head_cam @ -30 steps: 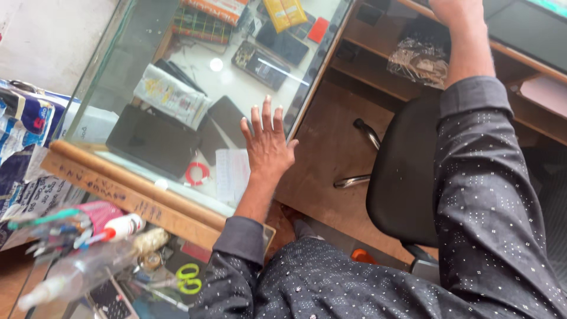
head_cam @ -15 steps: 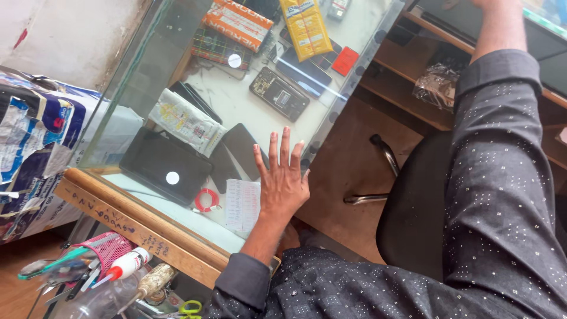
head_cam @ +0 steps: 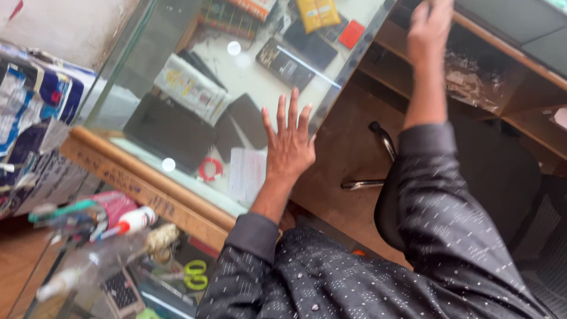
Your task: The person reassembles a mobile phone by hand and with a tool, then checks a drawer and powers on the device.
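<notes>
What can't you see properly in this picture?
Head view only:
- Right hand: fingertips cut off by the top edge, motion-blurred; its grip cannot be told.
- Yellow packets under the glass counter top: cut by the top edge.
- Green-handled scissors: blades blurred behind the clear plastic bottle.

Glass, wood, cloth and plastic at a shop counter
The glass counter top (head_cam: 248,71) is smooth and glossy, throwing back bright light spots, with a worn matt wooden frame (head_cam: 147,192); the left hand (head_cam: 289,147) lies flat on the glass; the sleeves (head_cam: 449,207) are dark matt woven cloth with pale flecks; the chair base (head_cam: 378,159) is shiny metal; the scissors' handles (head_cam: 195,274) are glossy yellow-green plastic; the shelf (head_cam: 502,53) is smooth brown wood
</notes>
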